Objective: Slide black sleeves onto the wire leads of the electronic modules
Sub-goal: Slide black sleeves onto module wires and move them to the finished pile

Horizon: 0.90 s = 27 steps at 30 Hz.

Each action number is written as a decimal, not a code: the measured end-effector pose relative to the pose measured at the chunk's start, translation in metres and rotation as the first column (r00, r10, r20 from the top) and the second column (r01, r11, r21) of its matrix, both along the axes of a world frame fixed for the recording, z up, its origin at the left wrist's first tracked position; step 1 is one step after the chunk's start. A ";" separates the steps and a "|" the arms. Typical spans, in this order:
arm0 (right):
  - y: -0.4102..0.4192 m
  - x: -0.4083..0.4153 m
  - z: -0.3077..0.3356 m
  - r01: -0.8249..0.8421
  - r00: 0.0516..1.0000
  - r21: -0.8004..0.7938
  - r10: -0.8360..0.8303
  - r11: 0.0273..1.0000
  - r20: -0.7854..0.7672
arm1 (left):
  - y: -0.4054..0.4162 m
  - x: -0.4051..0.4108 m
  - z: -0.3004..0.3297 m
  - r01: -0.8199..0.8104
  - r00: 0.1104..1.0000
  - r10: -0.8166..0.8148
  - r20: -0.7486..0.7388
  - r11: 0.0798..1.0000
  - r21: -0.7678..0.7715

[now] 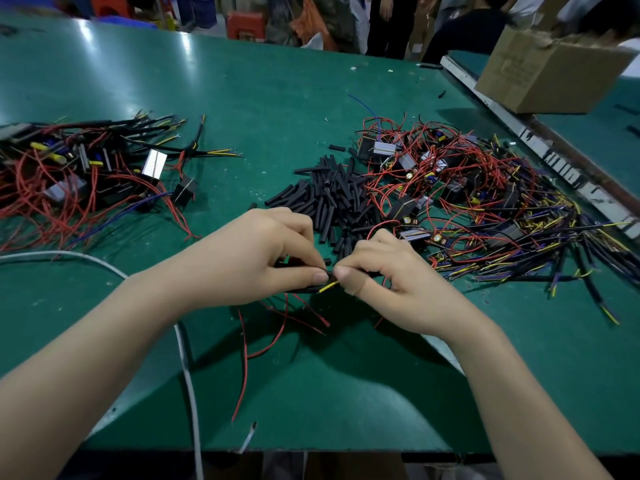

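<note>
Green desk [207, 98]: a felt-like green top carries three heaps, with both hands working at the near middle.
Left hand [249, 258]: grip closed on a black sleeve [304, 289], thumb on top, the tube lying roughly level between the hands.
Right hand [391, 271]: grip pinched shut on the wire leads just beside the sleeve's mouth — a yellow lead [329, 285] shows in the gap between the two thumbs.
Module in hand: mostly hidden under the palms; loose red wires [277, 320] trail from it down onto the desk.
Step in hand: by my reading, the leads are being fed into the sleeve, and it is not yet pushed home.
Sleeve supply [329, 199]: a loose pile of black tubes just beyond the hands, still plentiful.
Done pile [86, 168]: modules on the left, several showing black sleeving with yellow tips sticking out — these look finished.
Left to do [485, 202]: the tangled heap on the right looks larger, so most of the work appears to remain.
Cardboard box [547, 74]: far right, well apart from the work.
</note>
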State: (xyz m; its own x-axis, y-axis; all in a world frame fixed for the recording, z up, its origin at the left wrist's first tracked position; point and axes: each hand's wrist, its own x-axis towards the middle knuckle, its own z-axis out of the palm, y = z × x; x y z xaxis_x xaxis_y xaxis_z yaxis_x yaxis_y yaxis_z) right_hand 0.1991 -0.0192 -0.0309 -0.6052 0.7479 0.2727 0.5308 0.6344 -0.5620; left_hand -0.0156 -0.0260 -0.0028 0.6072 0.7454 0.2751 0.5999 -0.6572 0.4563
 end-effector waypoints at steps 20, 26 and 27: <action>0.006 -0.003 -0.010 0.040 0.998 0.238 -0.025 0.970 -0.066 | 0.004 -0.021 -0.007 -0.079 0.996 0.090 0.020 0.945 -0.316; 0.007 -0.002 -0.014 0.004 1.000 0.284 -0.002 0.959 -0.005 | 0.000 -0.017 0.001 -0.017 0.997 0.010 -0.078 0.996 -0.090; 0.007 -0.001 -0.015 -0.004 1.000 0.298 -0.001 0.955 0.018 | -0.001 -0.017 0.002 -0.008 0.995 0.004 -0.102 0.999 -0.043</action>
